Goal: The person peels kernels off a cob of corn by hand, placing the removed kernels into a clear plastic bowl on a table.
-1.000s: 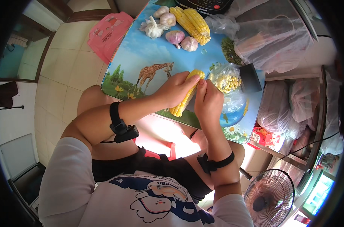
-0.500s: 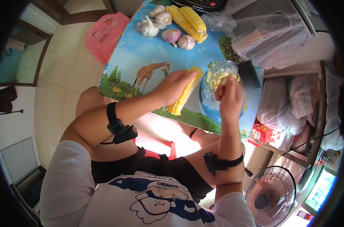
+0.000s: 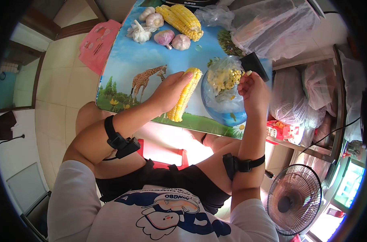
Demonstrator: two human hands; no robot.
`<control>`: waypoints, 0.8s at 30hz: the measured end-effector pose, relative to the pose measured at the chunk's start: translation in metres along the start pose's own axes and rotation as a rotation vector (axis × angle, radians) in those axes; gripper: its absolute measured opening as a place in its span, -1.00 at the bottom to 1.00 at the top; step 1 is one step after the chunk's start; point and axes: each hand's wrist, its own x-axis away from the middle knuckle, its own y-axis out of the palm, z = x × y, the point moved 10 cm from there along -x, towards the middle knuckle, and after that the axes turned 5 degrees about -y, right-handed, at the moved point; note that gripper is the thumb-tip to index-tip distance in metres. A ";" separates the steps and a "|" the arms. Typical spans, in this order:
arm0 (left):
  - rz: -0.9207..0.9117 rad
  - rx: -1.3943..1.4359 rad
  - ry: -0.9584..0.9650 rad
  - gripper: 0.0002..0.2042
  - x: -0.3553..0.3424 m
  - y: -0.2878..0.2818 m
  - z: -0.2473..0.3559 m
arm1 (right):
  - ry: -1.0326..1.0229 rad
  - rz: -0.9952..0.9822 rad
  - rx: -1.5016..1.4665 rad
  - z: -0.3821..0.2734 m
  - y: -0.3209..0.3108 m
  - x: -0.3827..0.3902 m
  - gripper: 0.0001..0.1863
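My left hand (image 3: 172,89) is closed around a yellow corn cob (image 3: 185,96), thumb on top, the cob slanting above the table's near edge. To its right sits a blue round dish (image 3: 211,111) lined with a clear plastic bag (image 3: 230,103). Loose corn kernels (image 3: 232,77) lie in the bag. Over the dish's right side, my right hand (image 3: 255,92) is raised with curled fingers. A tiny pale bit shows at its fingertips; whether it is a kernel I cannot make out.
Two corn cobs (image 3: 183,22) and several garlic bulbs (image 3: 154,20) rest at the table's back. A black block (image 3: 255,66) stands behind the dish. Clear plastic sheeting (image 3: 276,30) covers the back right. A fan (image 3: 294,199) is at lower right, a pink stool (image 3: 98,46) at left.
My right hand has moved from over the kernels toward the dish's right edge, its fingers now turned up. My left hand keeps its hold on the cob. The whole view has shifted slightly.
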 end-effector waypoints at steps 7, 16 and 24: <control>-0.025 0.019 0.005 -0.55 0.001 0.001 0.000 | -0.014 -0.120 -0.211 -0.006 0.010 0.003 -0.78; -0.019 0.016 -0.004 -0.56 0.000 0.003 0.000 | -0.046 -0.023 -0.135 -0.001 0.001 -0.002 -0.67; -0.023 0.024 -0.022 -0.56 0.001 0.002 -0.002 | -0.098 -0.087 -0.041 -0.012 0.017 0.007 -0.85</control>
